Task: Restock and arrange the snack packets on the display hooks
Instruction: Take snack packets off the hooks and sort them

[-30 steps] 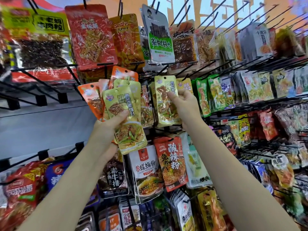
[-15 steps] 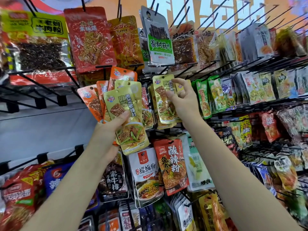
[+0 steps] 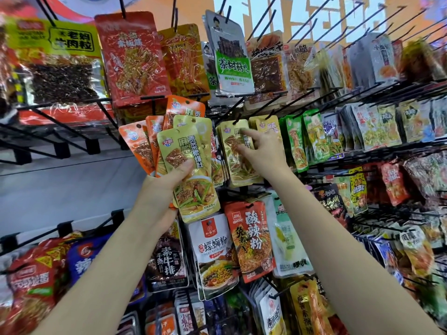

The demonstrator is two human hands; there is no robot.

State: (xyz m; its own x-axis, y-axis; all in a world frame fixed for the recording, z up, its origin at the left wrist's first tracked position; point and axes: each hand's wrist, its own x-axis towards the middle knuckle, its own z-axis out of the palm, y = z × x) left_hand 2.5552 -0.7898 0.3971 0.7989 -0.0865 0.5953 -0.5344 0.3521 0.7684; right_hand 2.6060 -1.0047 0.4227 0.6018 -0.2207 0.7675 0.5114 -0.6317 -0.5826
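Gripping a fan of packets, the left hand (image 3: 167, 187) pins them with its thumb across the front gold packet (image 3: 191, 170), which reads 贡菜 beside a larger 麻; behind it fan 1 more gold and 3 orange packets (image 3: 140, 146), all rising above the fist. Just right, the right hand (image 3: 263, 153) lies against the hung gold stack (image 3: 238, 153), index finger stretched out onto the top packet's upper label, the other fingers loosely bent, nothing clasped. That stack hangs on a black hook (image 3: 238, 117), apart from the held fan. Below it hang a white pack (image 3: 214, 252) marked 螺蛳粉 and a red pack (image 3: 250, 238) marked 酸辣粉. Farther up, a grey-green pack (image 3: 233, 64) reads 茶树菇, and a yellow-labelled bag (image 3: 70, 39) at far left reads 牛肉粒.
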